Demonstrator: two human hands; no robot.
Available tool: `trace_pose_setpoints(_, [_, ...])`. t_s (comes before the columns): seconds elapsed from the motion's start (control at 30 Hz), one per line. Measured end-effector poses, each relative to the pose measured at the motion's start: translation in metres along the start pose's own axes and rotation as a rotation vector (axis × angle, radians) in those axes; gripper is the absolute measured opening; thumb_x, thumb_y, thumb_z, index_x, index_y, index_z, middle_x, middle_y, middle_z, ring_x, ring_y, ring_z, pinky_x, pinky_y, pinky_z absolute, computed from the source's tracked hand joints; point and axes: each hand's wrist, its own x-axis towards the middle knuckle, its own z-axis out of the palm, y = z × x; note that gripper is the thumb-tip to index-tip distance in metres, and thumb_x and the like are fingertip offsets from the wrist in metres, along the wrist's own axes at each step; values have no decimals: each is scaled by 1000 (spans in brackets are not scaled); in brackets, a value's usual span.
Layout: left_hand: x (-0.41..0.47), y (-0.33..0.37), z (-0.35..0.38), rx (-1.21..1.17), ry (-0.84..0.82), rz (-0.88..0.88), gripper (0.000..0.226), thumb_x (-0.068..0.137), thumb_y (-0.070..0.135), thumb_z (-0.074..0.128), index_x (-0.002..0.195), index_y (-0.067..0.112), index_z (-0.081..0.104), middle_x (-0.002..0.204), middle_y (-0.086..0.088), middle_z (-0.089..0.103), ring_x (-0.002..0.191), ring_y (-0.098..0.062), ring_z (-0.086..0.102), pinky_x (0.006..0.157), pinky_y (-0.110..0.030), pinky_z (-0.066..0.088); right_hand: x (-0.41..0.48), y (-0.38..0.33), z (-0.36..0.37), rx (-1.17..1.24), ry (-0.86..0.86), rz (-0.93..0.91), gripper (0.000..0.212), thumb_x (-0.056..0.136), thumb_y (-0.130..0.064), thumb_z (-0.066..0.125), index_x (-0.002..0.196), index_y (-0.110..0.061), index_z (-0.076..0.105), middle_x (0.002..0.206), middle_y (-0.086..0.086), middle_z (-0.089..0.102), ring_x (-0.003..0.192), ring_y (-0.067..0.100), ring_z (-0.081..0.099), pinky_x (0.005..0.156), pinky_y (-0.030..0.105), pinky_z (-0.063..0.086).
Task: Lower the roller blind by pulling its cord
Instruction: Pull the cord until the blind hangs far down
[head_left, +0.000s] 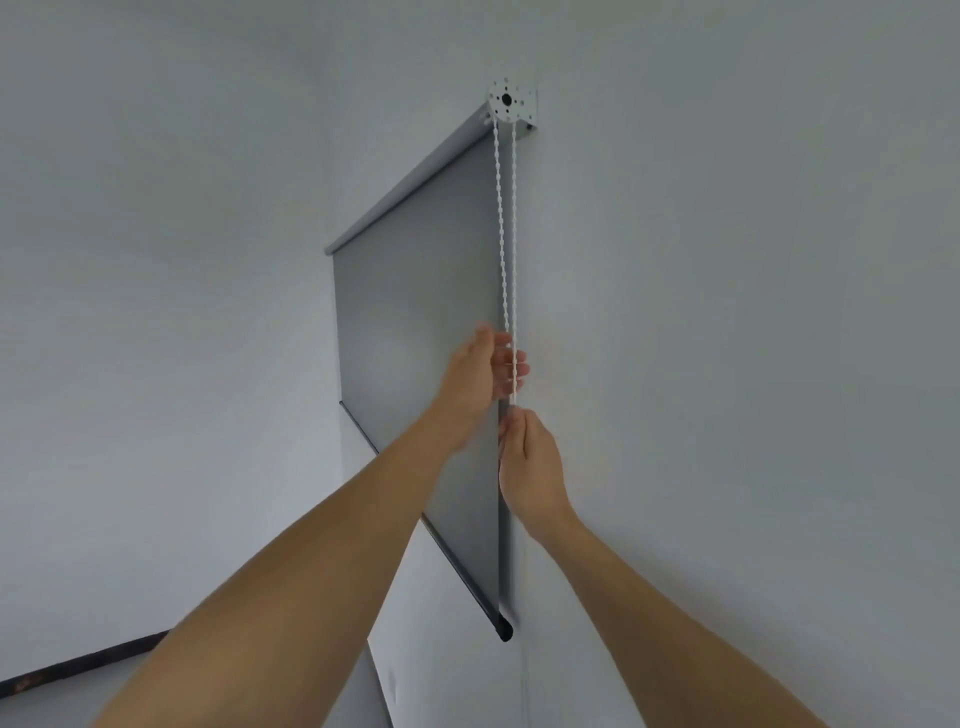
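A grey roller blind (415, 332) hangs on the wall, seen edge-on from its right end, with a dark bottom bar (501, 631) low down. A white bead cord (506, 234) runs as two strands from the white end bracket (511, 101) at the top. My left hand (483, 369) is raised at the cord, its fingers curled around the strands and blurred. Just below it, my right hand (530, 462) pinches the cord between thumb and fingers.
The plain pale wall (727, 312) runs on the right, close beside my right arm. Another pale wall fills the left, with a dark skirting strip (78, 670) at the bottom left. A white panel (431, 649) shows under the blind.
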Motion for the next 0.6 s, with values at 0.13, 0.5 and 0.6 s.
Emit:
trace_pose_setpoints(0.13, [19, 37, 20, 26, -23, 66, 32, 108, 40, 39, 104, 15, 58, 92, -6, 69, 70, -12, 71, 65, -25, 59, -16, 11, 0, -44, -46, 63, 40, 110, -35, 27, 77, -23, 46, 63, -8, 45, 49, 2, 41, 55, 18, 37])
trace_pose_setpoints(0.5, [15, 31, 37, 116, 43, 81, 37, 110, 32, 32, 79, 19, 45, 62, 4, 35, 37, -2, 30, 40, -19, 25, -54, 50, -12, -142, -292, 132, 41, 108, -43, 31, 77, -21, 48, 59, -9, 42, 53, 11, 37, 57, 30, 36])
trace_pose_setpoints(0.6, [11, 25, 35, 108, 34, 98, 37, 110, 34, 32, 78, 19, 44, 59, 7, 35, 40, -3, 29, 42, -19, 23, -53, 50, -18, -50, -301, 170, 48, 105, -54, 31, 79, -20, 53, 62, -9, 46, 56, 9, 43, 58, 25, 39])
